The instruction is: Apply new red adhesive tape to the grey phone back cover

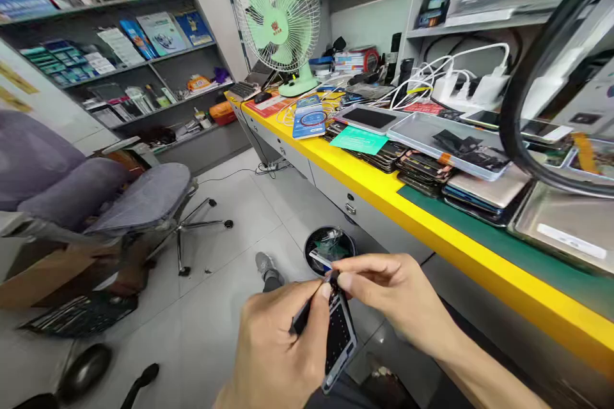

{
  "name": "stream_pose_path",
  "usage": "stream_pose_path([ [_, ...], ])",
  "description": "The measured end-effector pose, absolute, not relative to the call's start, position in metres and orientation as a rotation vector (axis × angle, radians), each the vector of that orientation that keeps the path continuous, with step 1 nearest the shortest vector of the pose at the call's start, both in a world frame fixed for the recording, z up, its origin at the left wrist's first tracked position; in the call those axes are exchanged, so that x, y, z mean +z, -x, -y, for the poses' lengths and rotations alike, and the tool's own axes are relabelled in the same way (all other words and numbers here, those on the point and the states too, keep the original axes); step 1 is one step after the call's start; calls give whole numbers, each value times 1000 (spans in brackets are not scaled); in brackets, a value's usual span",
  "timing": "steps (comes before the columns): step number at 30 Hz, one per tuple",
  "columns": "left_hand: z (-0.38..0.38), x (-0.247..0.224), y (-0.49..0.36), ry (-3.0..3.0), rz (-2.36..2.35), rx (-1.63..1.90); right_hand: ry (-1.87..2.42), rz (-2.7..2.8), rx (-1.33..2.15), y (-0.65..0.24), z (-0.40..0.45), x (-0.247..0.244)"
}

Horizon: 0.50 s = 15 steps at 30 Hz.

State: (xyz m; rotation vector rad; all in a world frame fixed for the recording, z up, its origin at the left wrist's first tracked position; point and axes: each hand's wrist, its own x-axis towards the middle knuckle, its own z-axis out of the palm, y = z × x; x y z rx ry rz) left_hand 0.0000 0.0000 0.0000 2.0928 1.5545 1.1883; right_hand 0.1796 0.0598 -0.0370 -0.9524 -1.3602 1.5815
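1. From where I stand, the left hand (pixel 285 332) is closed around a phone-like frame (pixel 338 335), its thumb pressed near the far end, probably to keep that end from tipping.
2. The right hand (pixel 398 284) has thumb and forefinger pinched on what looks like a small dark piece (pixel 333 275) at that far end; a fingertip hold would suit so small a part. I can't tell whether it is joined to the frame.
3. The frame slants down toward the person, held off the bench over the lap, perhaps because the bench (pixel 374 186) to the right is so crowded.
4. Just beyond the hands, a waste bin (pixel 354 244) stands on the floor, handy, I'd judge, for scraps.
5. On the right, stacked phones (pixel 425 172) sit near the bench edge, likely piled to save room, with a shallow tray (pixel 484 171) bearing dark bits, its rim presumably keeping them together.
6. Farther off, a green fan (pixel 275 25) faces this way, seemingly set to cool the seat.
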Motion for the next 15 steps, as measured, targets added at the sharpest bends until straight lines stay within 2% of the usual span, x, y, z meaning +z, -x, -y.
stream_pose_path([
  [6,-2,1,-5,-2094,-1583,1218,946,1391,1430,-170,-63,-31],
  [15,1,0,-9,-1992,-1591,1259,1015,1147,1087,-145,-45,-42],
])
